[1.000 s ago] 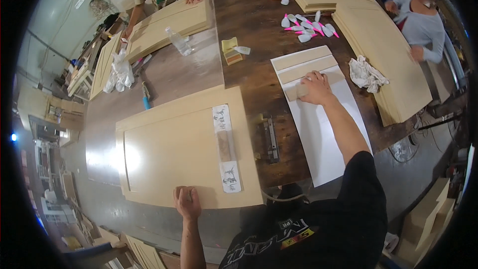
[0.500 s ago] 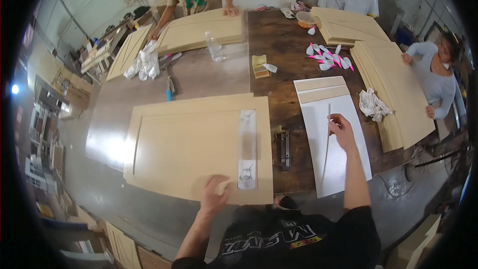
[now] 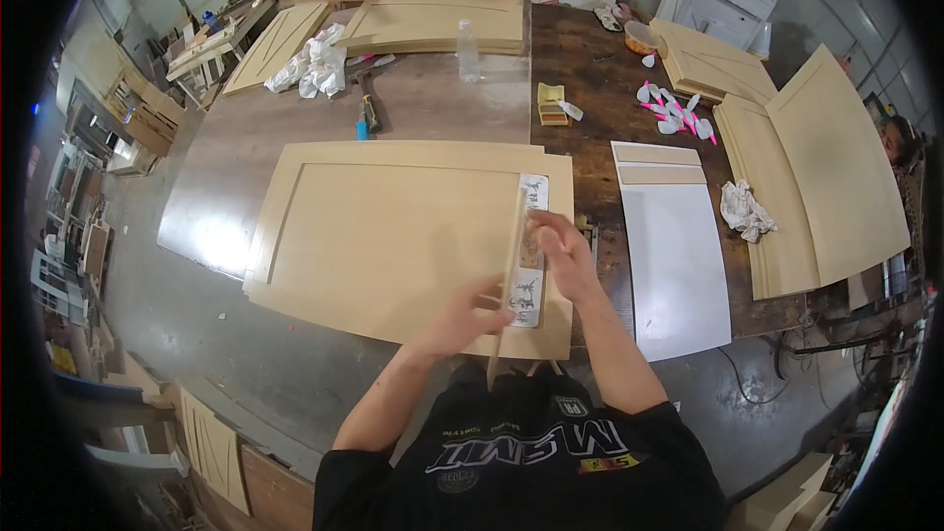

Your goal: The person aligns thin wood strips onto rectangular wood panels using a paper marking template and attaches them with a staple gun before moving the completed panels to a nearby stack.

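The workshop table has a shiny grey part (image 3: 423, 103) and a dark wooden part (image 3: 600, 64), side by side. Nearest, the left hand (image 3: 462, 323) seems closed on the lower part of a narrow wood strip (image 3: 514, 246), though blur makes this unsure. The right hand (image 3: 567, 251) has its fingers bent at the upper part; I cannot tell whether they grip or only touch. Half a second ago the right hand alone held this strip above the white board (image 3: 678, 265); now it is over the right side of the pale panel (image 3: 393, 236), so I judge its carrying is done. Farther, two flat strips (image 3: 661, 175) remain on the white board. Beyond, a large sheet (image 3: 836, 167) is now raised, mostly hiding a co-worker (image 3: 897, 141).
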